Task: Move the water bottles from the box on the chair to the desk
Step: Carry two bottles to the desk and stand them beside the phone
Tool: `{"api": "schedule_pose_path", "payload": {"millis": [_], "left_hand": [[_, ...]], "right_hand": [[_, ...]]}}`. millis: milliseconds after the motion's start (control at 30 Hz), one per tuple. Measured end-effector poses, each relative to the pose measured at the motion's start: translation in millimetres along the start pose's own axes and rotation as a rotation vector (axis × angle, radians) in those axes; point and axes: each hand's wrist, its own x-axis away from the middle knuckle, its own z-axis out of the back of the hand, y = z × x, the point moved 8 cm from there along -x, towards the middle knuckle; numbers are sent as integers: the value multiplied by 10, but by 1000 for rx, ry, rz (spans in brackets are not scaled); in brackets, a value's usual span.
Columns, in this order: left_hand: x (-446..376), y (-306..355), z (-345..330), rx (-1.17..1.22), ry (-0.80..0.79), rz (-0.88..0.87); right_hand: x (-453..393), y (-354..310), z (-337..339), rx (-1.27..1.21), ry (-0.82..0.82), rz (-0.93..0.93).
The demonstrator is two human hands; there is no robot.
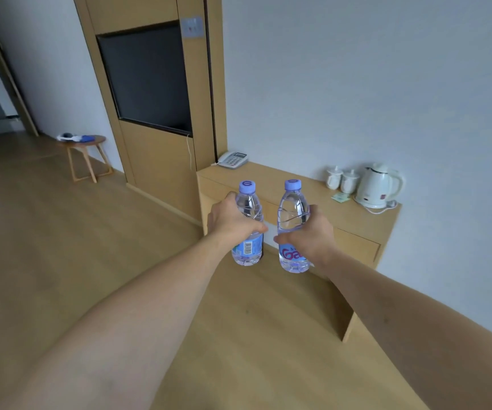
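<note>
My left hand (pixel 232 220) and right hand (pixel 309 232) each grasp a full bottle (pixel 247 229) mid-body; they seem heavy, slippery, slightly squashy, so my fingers (pixel 312 210) wrap firmly.

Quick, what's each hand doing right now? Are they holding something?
Left hand: closed around the left water bottle, held upright.
Right hand: closed around the right water bottle, held upright too.
</note>
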Motion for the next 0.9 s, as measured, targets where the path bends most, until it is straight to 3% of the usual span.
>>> {"api": "schedule_pose_path", "payload": {"millis": [367, 467, 900], "left_hand": [[-2449, -347, -133, -50, -107, -11], [-2664, -335, -214, -56, -129, -42], [-5009, -513, -1496, -140, -176, -27]], "right_hand": [[-2024, -271, -1066, 20, 41, -84], [-2252, -238, -1105, 9, 43, -102], [-4830, 264, -1493, -61, 35, -145]]}}
